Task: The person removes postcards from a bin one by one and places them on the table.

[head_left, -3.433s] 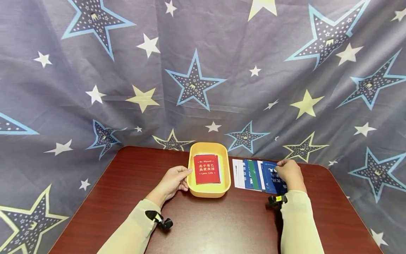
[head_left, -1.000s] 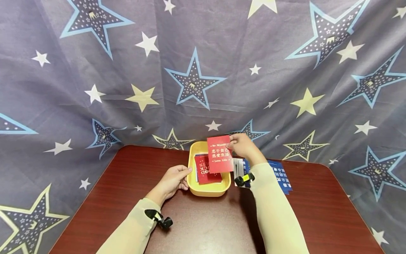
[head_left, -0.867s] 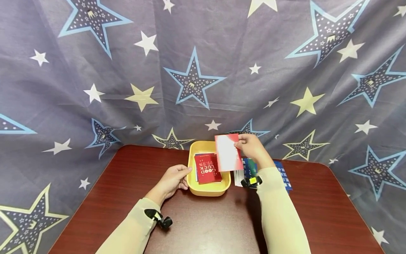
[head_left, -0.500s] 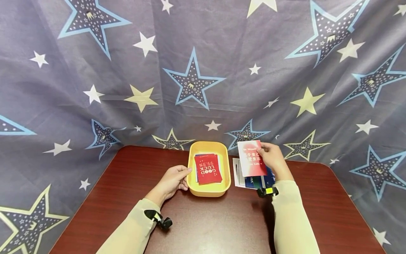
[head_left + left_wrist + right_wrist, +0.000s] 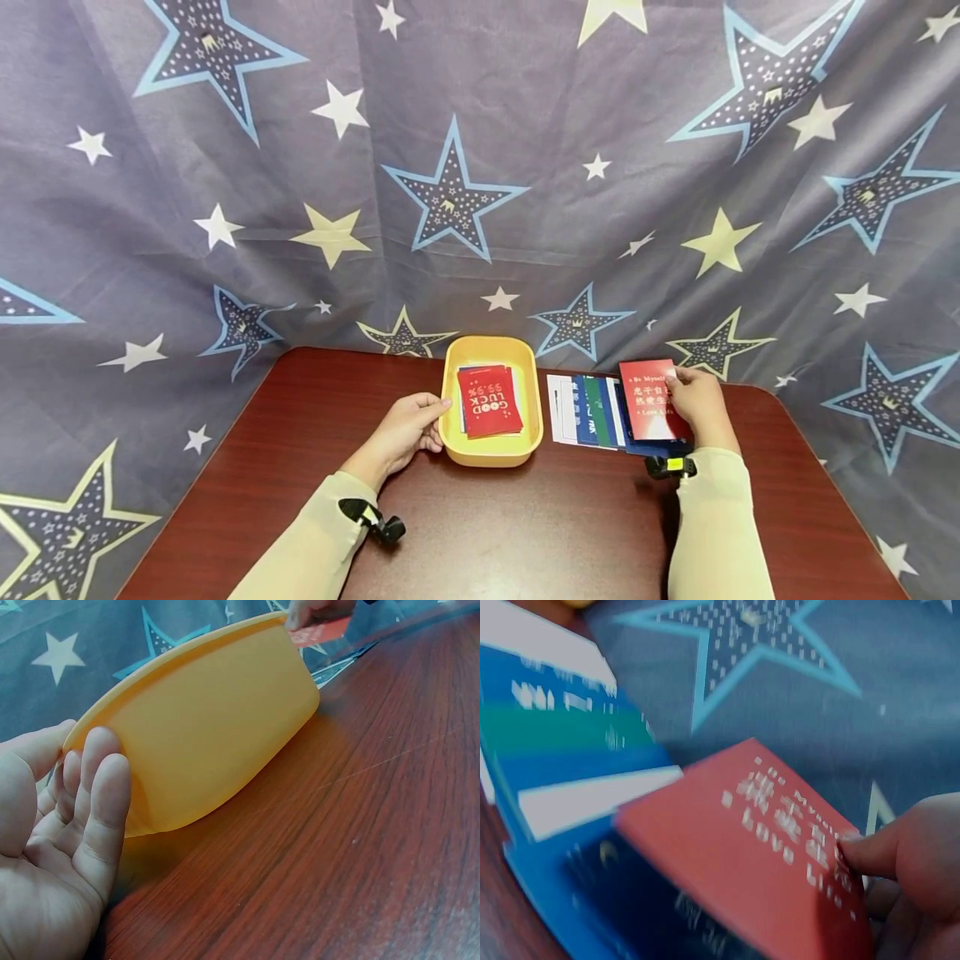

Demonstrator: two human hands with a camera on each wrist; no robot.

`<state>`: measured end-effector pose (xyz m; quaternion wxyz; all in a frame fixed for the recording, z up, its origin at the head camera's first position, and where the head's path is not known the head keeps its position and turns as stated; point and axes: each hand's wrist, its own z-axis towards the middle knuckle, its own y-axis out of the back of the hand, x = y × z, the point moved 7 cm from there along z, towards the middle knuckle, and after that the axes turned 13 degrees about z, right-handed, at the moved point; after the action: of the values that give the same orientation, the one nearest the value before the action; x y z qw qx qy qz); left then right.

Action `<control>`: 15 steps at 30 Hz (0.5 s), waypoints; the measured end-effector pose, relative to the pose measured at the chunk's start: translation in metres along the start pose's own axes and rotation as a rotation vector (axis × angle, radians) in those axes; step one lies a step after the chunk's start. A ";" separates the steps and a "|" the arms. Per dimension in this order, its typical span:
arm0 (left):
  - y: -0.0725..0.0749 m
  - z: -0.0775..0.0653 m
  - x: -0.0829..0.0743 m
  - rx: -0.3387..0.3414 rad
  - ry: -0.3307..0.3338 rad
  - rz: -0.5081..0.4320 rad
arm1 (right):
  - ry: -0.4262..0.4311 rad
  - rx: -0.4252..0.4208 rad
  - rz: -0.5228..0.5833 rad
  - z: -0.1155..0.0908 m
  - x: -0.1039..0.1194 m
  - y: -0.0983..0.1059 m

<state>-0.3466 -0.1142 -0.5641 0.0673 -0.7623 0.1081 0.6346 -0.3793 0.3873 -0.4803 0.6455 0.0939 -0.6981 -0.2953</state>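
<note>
My right hand (image 5: pixel 701 406) pinches a red card (image 5: pixel 647 398) with white print by its right edge. The card hovers over the right end of an overlapping row of blue, green and white cards (image 5: pixel 592 410); in the right wrist view it tilts above a dark blue card (image 5: pixel 652 900). My left hand (image 5: pixel 405 429) grips the left rim of a yellow plastic tray (image 5: pixel 491 454), thumb on the rim and fingers against the outer wall (image 5: pixel 202 742). Inside the tray lies a small stack topped by a red "Good Luck" card (image 5: pixel 491 402).
The dark red wooden table (image 5: pixel 480 525) carries the tray and the card row near its back edge. Behind it hangs a grey star-patterned cloth (image 5: pixel 480 167). A small black camera is strapped to each wrist.
My right hand has lifted the red card off the tray's stack and carried it right over the card row, uncovering the "Good Luck" card. My left hand stays on the tray.
</note>
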 end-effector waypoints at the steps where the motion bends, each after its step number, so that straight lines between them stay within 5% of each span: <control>1: 0.000 0.000 0.000 0.000 0.000 -0.001 | -0.021 0.002 0.001 0.000 -0.006 0.001; 8: 0.002 -0.001 0.001 0.002 -0.006 0.004 | -0.076 0.031 -0.065 0.004 -0.029 0.000; 15: 0.002 0.001 0.002 0.002 -0.002 -0.001 | -0.098 -0.054 -0.177 0.009 -0.045 0.001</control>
<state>-0.3472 -0.1157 -0.5658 0.0685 -0.7615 0.1085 0.6353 -0.3806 0.4135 -0.5176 0.5842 0.1233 -0.7097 -0.3739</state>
